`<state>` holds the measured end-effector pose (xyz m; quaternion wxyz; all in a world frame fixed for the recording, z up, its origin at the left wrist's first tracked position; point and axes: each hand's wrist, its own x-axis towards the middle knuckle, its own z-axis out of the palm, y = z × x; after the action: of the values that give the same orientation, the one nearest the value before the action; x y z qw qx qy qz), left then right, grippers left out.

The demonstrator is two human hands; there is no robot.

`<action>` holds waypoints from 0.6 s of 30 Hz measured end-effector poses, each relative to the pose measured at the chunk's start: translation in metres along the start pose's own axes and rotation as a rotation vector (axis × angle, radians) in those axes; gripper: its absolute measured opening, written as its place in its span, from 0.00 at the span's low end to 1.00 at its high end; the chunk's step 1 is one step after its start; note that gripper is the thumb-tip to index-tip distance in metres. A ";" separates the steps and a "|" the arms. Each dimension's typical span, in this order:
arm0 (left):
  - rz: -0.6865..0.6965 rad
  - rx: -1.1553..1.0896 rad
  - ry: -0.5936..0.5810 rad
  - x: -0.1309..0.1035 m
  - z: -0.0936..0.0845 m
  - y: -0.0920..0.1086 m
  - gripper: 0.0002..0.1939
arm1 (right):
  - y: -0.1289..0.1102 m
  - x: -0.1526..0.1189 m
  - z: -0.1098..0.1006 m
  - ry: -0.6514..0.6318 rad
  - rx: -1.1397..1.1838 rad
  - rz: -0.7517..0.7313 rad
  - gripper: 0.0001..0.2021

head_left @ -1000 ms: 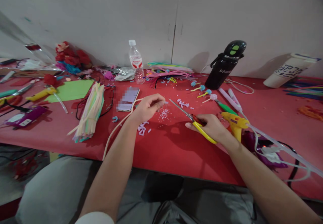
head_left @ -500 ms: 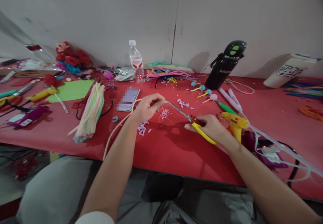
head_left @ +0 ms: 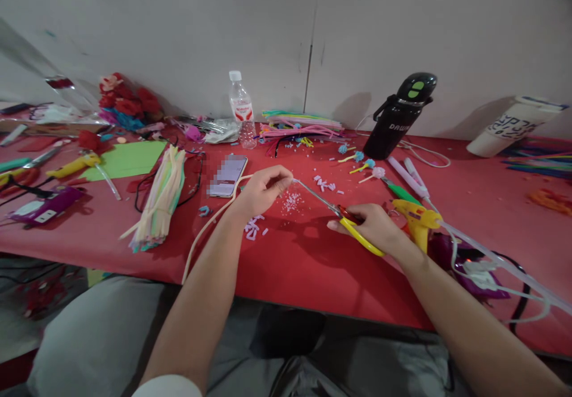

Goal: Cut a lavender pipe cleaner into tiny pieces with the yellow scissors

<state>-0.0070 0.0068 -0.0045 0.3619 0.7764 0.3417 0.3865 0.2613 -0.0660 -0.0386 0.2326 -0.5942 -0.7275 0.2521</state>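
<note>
My left hand (head_left: 268,188) is closed in a pinch on a small pale purple piece (head_left: 295,180) above the red table (head_left: 313,278). The scissors (head_left: 361,237), with yellow and red handles, are held in my right hand (head_left: 373,224), and their blade tips reach the small piece at my left fingertips. Tiny pale crumbs (head_left: 292,202) lie on the table below. Short purple pieces lie in two groups, one behind the blades (head_left: 325,184) and one beside my left wrist (head_left: 252,228).
A phone (head_left: 229,176) and a bundle of pale strips (head_left: 161,197) lie left of my hands. A clear bottle (head_left: 242,111) and a black flask (head_left: 397,117) stand behind. Right of my right hand are a yellow glue gun (head_left: 419,221), cords and a purple device (head_left: 473,269).
</note>
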 end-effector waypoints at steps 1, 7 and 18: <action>0.000 0.002 0.003 0.000 0.000 0.000 0.12 | 0.000 0.000 0.000 -0.006 0.005 0.001 0.29; -0.012 -0.018 0.005 0.000 0.000 0.002 0.11 | 0.000 0.001 -0.001 0.010 0.001 0.000 0.29; -0.169 -0.211 0.063 0.002 0.010 0.005 0.10 | 0.000 0.000 0.000 0.039 -0.008 -0.005 0.27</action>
<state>0.0037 0.0033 -0.0044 0.4619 0.6900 0.3745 0.4127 0.2608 -0.0659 -0.0384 0.2449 -0.5980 -0.7255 0.2368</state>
